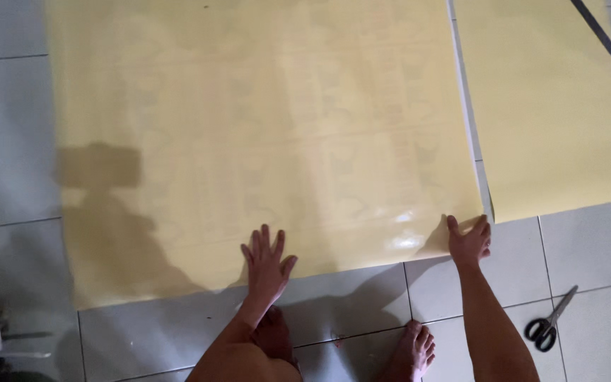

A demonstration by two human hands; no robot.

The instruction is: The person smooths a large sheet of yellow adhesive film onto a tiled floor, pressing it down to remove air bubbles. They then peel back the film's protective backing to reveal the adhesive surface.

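Left hand [266, 260] presses flat, open, steadying the yellow sheet [249, 127]; right hand [470, 240] grip pinches its near corner, lifting it.

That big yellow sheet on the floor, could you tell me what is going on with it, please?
A person crouches over a large pale yellow sheet spread on the tiled floor. The left hand presses flat on its near edge, while the right hand grips its near right corner. A second yellow sheet lies to the right, and black-handled scissors rest on the tiles nearby.
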